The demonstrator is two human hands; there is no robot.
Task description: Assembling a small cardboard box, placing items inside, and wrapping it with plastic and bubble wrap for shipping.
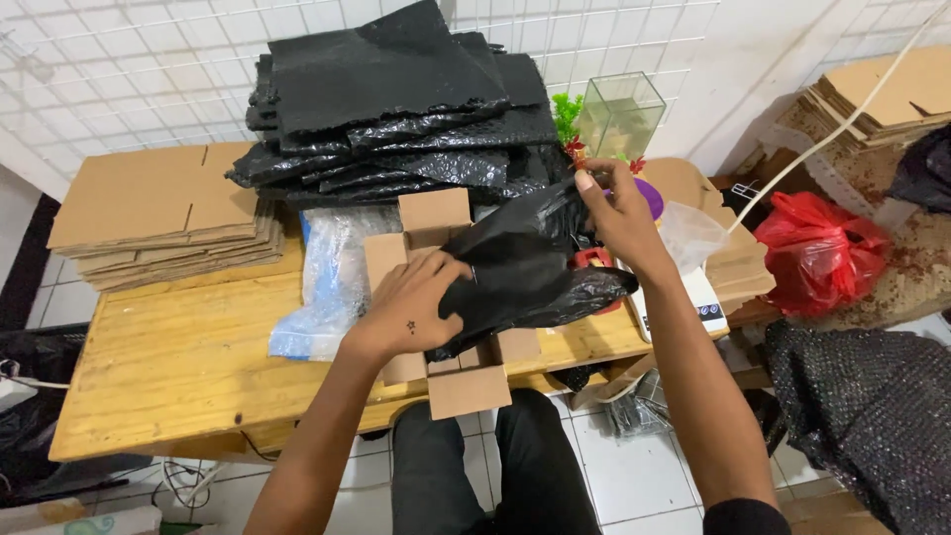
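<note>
Both bare forearms reaching forward from below, left hand [416, 302] palm-down with fingers spread and pressed flat, small star mark on its back, right hand [619, 213] raised higher and further out, wrist bent, fingers pinched together at the top.

A wooden table [168, 367] is set against a far white wall [753, 59] covered by a wire grid [119, 69]. White floor tiles [634, 476] are seen nearby.
</note>
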